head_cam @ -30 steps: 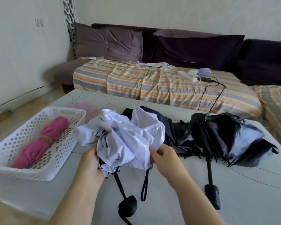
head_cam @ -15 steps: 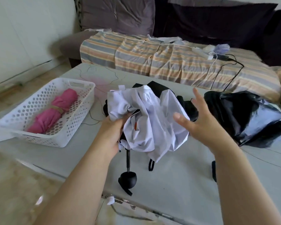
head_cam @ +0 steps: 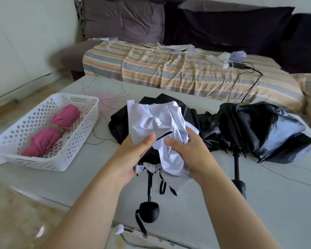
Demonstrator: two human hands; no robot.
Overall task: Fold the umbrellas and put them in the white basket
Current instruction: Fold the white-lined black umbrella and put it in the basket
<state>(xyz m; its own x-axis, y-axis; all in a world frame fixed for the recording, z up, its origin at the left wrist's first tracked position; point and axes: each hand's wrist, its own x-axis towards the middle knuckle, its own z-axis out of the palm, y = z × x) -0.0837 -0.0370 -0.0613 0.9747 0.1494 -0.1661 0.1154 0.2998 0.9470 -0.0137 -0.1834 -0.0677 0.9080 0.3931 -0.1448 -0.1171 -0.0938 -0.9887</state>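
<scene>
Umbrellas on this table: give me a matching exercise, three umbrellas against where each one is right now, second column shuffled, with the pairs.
Things:
1. pink umbrella
2. white umbrella
3. black umbrella

Places or states:
A. lying loose on the table, canopy unrolled, no hand on it
B. gripped by both the left hand and the right hand, canopy crumpled
C. rolled up, inside the white basket

Pairs: 1-C, 2-B, 3-A
</scene>
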